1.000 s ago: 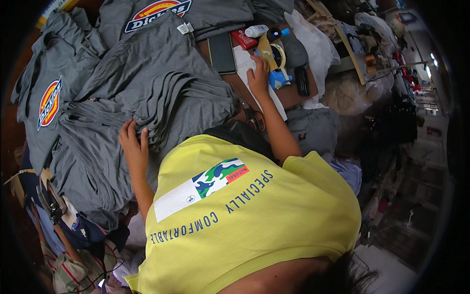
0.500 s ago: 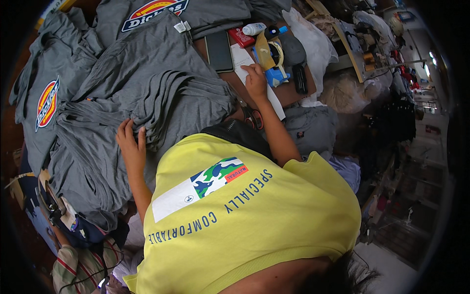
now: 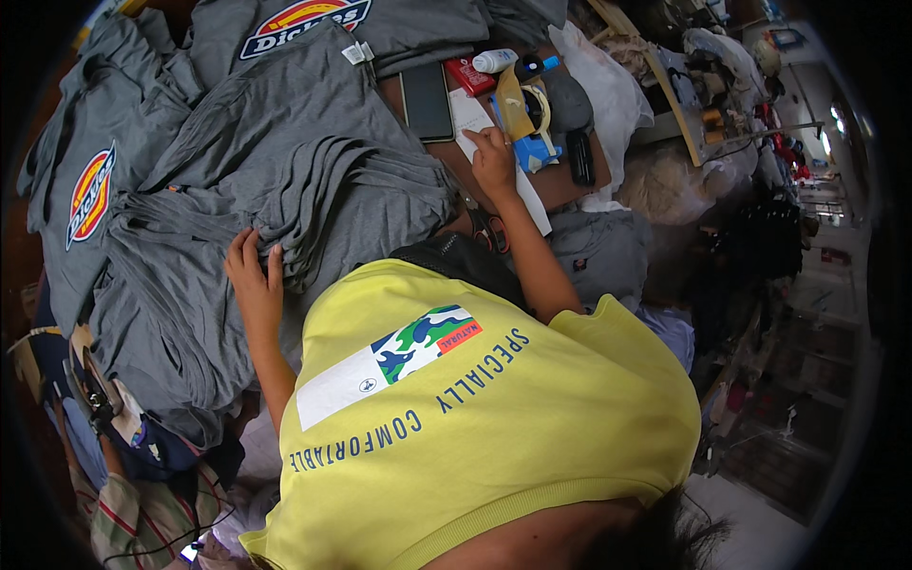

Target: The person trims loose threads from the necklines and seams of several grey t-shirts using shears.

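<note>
— Cluttered worktable (image 3: 560, 190), grey shirts piled everywhere. What are my hands doing?

— My left hand (image 3: 252, 280) presses flat, unclenched, steadying the folded grey shirt stack (image 3: 351, 190); my right hand (image 3: 494, 161) fingers the white paper strip (image 3: 475, 119) beside the blue tape dispenser (image 3: 532, 128).

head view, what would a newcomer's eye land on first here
First the person in the yellow T-shirt filling the lower middle, bent over the work. Next the heap of folded grey T-shirts across the upper left, where the left hand rests on the edge of the stack. At the top centre the right hand presses a white sheet beside a blue tape dispenser and a dark phone.
</note>
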Demonstrator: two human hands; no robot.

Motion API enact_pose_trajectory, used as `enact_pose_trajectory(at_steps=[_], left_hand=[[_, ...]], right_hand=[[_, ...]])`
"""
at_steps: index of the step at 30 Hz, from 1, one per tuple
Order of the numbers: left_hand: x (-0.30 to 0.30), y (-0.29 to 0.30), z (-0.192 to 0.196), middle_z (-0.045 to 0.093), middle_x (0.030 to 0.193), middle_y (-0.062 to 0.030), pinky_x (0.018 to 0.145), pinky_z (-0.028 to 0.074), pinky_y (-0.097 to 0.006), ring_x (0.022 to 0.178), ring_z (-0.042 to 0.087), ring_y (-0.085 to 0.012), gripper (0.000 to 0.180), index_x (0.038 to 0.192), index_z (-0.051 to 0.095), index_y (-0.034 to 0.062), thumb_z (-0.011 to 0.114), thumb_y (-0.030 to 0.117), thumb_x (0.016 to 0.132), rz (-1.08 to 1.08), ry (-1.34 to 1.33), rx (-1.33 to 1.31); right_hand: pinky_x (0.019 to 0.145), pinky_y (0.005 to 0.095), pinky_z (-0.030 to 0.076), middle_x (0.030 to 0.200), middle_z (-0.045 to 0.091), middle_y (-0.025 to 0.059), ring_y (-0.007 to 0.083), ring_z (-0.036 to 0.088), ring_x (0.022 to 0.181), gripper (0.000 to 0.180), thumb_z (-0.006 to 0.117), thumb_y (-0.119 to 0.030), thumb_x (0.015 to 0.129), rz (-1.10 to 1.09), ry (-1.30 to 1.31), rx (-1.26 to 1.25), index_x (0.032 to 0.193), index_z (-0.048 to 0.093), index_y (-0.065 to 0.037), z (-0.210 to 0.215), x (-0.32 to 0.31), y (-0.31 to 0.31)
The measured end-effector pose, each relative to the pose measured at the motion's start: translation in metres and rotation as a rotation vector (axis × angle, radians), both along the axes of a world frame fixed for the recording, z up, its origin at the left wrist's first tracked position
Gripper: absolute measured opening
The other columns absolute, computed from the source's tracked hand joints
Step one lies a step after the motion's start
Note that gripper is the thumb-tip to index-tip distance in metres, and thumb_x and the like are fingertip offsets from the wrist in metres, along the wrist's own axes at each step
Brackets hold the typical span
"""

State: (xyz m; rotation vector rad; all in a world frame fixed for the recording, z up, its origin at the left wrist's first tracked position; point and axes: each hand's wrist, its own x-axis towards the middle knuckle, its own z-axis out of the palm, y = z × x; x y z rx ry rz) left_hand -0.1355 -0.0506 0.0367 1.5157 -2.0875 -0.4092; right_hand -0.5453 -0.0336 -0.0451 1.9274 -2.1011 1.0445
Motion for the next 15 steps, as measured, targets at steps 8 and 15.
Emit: enact_pose_trajectory(at_steps=[8, 15], left_hand=[[0.0005, 0.0009, 0.0004, 0.047, 0.123, -0.0142, 0.095, 0.036, -0.039, 0.113, 0.042, -0.0326, 0.035, 0.116, 0.052, 0.0020, 0.056, 0.024, 0.089, -0.002, 0.004, -0.001], [0.0012, 0.0014, -0.0009, 0.047, 0.123, -0.0143, 0.095, 0.035, -0.039, 0.113, 0.042, -0.0325, 0.035, 0.116, 0.052, 0.0021, 0.056, 0.024, 0.088, -0.004, 0.007, -0.009]], right_hand=[[0.082, 0.0419, 0.039, 0.095, 0.050, 0.0135, 0.0323, 0.047, 0.091, 0.037, 0.049, 0.004, 0.071, -0.029, 0.006, 0.015, 0.105, 0.062, -0.005, -0.0033, -0.0011, 0.0004], [0.083, 0.0420, 0.038, 0.096, 0.050, 0.0136, 0.0325, 0.047, 0.092, 0.038, 0.050, 0.004, 0.070, -0.027, -0.004, 0.013, 0.106, 0.061, -0.004, -0.0064, -0.0026, 0.0002]])
